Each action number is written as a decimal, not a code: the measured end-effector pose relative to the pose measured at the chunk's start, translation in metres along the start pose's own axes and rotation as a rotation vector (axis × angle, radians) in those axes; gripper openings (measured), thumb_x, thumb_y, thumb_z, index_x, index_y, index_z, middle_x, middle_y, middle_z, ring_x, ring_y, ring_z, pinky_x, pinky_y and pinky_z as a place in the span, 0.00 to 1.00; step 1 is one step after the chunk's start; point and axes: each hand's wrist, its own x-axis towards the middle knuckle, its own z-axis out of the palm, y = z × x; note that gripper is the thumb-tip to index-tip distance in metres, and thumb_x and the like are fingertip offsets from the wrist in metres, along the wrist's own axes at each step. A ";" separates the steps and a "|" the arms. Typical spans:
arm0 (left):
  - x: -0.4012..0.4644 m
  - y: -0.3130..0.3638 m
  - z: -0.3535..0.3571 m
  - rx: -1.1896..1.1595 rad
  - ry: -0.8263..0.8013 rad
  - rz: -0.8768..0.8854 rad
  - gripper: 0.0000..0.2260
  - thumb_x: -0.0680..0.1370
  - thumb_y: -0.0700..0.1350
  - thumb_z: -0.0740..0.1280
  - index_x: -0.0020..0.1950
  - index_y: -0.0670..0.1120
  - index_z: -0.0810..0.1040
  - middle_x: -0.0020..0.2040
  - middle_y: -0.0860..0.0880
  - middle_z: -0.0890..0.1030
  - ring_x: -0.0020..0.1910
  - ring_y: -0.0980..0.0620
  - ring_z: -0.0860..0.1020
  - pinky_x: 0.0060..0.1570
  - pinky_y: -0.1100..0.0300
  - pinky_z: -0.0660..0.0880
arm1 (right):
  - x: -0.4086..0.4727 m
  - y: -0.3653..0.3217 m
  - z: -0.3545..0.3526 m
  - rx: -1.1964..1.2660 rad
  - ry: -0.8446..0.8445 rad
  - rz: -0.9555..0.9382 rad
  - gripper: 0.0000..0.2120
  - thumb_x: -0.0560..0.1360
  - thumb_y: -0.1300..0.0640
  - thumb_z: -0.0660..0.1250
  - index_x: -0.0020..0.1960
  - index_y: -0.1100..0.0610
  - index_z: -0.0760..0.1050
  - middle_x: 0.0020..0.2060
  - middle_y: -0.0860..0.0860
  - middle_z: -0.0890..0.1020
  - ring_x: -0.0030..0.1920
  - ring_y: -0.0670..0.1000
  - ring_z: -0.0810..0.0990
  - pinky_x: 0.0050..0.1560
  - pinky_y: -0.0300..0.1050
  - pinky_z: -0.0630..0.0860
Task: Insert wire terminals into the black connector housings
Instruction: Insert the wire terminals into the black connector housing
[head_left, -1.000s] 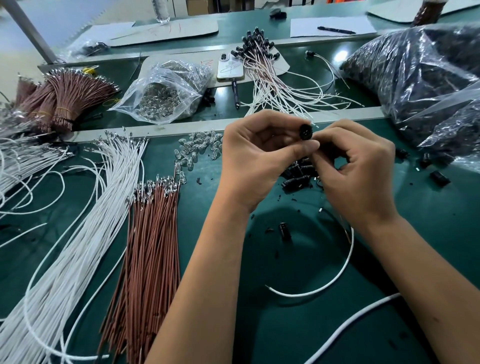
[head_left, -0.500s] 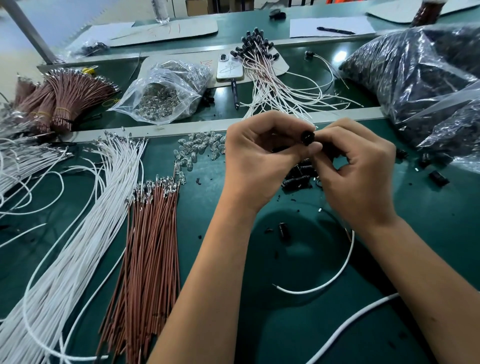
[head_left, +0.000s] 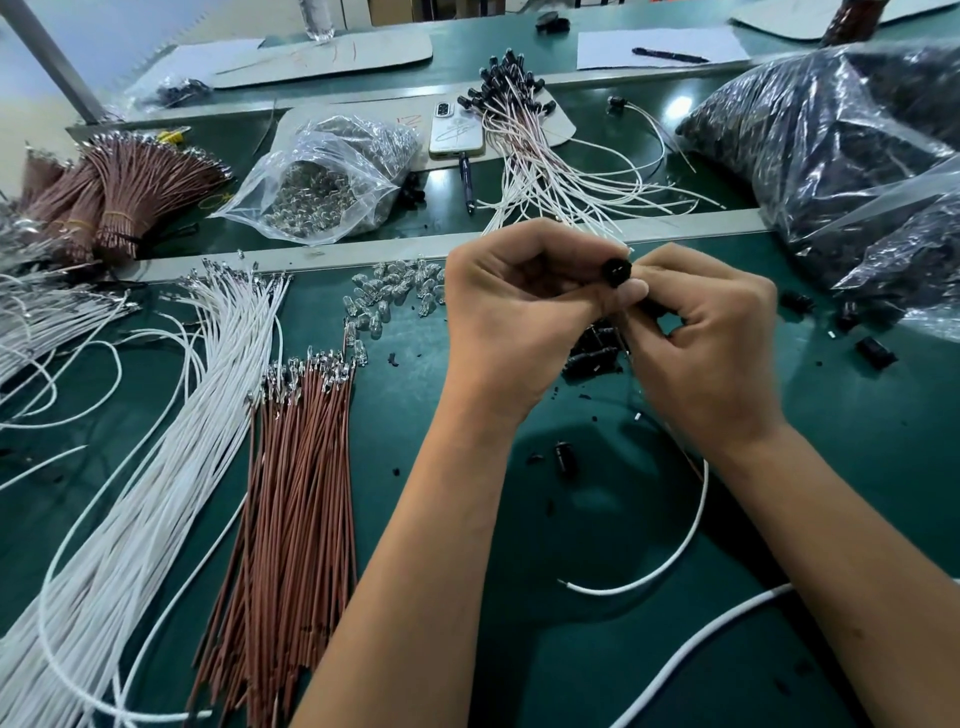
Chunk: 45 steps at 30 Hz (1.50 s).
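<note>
Now we see both hands raised together over the green table. Our left hand curls, thumb and fingers pinching the black connector housing. Our right hand, fingers bent, grips the housing from the other side. A white wire trails beneath the right wrist.

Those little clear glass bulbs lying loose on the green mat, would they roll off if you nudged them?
Probably: the bulbs look rounded and smooth, so a push should scatter them. They seem light and likely fragile, being thin clear glass. The flat mat offers nothing to stop them.
</note>
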 end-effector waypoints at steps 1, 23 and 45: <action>0.000 0.000 0.000 0.005 0.000 0.002 0.14 0.64 0.24 0.77 0.41 0.39 0.83 0.37 0.46 0.84 0.36 0.53 0.82 0.41 0.60 0.80 | 0.000 0.001 0.000 -0.004 0.001 -0.001 0.09 0.79 0.67 0.70 0.40 0.62 0.84 0.34 0.56 0.80 0.34 0.56 0.77 0.34 0.51 0.72; 0.002 0.002 -0.011 0.238 -0.115 0.002 0.10 0.67 0.30 0.79 0.47 0.37 0.85 0.43 0.40 0.85 0.44 0.42 0.83 0.43 0.52 0.79 | 0.006 0.006 -0.011 -0.029 -0.036 -0.073 0.05 0.75 0.72 0.72 0.48 0.66 0.86 0.42 0.52 0.82 0.40 0.46 0.79 0.43 0.34 0.72; -0.002 -0.013 -0.008 0.273 0.051 -0.048 0.12 0.64 0.24 0.78 0.39 0.38 0.82 0.36 0.44 0.83 0.35 0.53 0.81 0.41 0.56 0.81 | 0.002 0.009 0.005 -0.122 -0.111 -0.080 0.11 0.74 0.72 0.69 0.34 0.64 0.77 0.30 0.56 0.76 0.30 0.56 0.73 0.30 0.53 0.70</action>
